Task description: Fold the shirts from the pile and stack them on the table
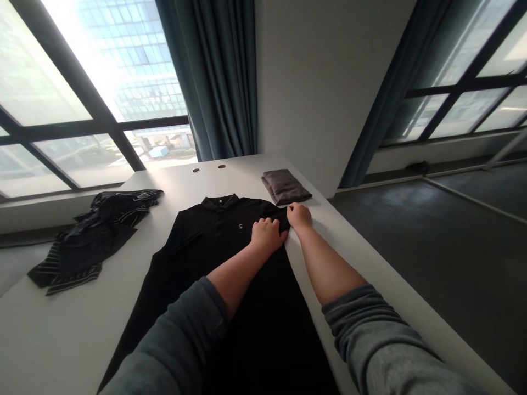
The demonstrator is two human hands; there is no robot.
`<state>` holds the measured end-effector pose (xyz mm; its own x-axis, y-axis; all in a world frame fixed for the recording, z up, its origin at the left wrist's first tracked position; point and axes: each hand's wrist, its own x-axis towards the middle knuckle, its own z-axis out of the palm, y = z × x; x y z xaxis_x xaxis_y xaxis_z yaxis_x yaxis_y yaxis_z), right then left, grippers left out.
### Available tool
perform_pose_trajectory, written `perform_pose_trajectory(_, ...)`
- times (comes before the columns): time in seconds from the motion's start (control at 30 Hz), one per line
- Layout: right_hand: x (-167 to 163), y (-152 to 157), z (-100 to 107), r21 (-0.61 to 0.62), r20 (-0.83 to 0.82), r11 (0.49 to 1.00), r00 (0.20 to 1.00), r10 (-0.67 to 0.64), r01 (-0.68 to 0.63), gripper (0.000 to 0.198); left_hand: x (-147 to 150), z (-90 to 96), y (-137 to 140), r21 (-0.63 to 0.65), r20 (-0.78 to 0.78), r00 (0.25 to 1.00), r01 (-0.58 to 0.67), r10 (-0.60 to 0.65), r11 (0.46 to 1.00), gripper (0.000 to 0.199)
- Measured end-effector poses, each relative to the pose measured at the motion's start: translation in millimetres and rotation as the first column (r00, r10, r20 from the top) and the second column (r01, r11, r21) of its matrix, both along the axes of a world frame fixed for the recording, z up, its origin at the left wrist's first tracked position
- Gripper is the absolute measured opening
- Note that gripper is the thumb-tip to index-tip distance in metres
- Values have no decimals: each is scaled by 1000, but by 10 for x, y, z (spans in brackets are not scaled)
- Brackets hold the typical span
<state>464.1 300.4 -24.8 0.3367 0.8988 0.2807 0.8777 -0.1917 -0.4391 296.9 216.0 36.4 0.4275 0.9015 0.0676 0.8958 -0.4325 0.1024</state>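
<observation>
A black polo shirt (214,258) lies flat on the white table (61,329), collar at the far end. My left hand (267,235) rests on the shirt's right chest side, fingers curled into the cloth. My right hand (300,215) pinches the shirt's right sleeve edge at the shoulder. Both forearms reach across the shirt's lower half, with grey sleeves pushed up.
A crumpled dark striped garment (88,236) lies at the table's left. A folded grey cloth (286,186) sits at the far right of the table, just beyond my right hand. Two cable holes (196,170) mark the far edge. Windows, teal curtains and open floor surround the table.
</observation>
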Motion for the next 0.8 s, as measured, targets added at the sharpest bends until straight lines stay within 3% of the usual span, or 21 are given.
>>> perform_pose_trajectory(0.1, 1, 9, -2, 8, -32, 1000, 999, -12, 12, 31, 134, -7, 37, -51, -24, 1000, -1, 0, 999, 46)
perform_pose_trajectory(0.27, 25, 72, -44, 30, -111, 1000, 994, 5, -2, 27, 202, -69, 7, -24, -16, 997, 72, -72, 997, 39)
perform_pose_trajectory(0.5, 20, 127, -38, 206, -324, 968, 924, 203, -140, 23, 189, -121, 21, -28, 29, 998, 50, -49, 998, 26)
perform_pose_trajectory(0.7, 56, 185, -69, 275, -468, 959, 862, 194, -67, 28, 162, -72, -41, 46, -12, 996, 83, -83, 995, 27)
perform_pose_trajectory(0.8, 76, 225, -90, 272, -503, 960, 842, 194, -59, 28, 182, -92, -72, 9, -24, 998, 51, -51, 999, 31)
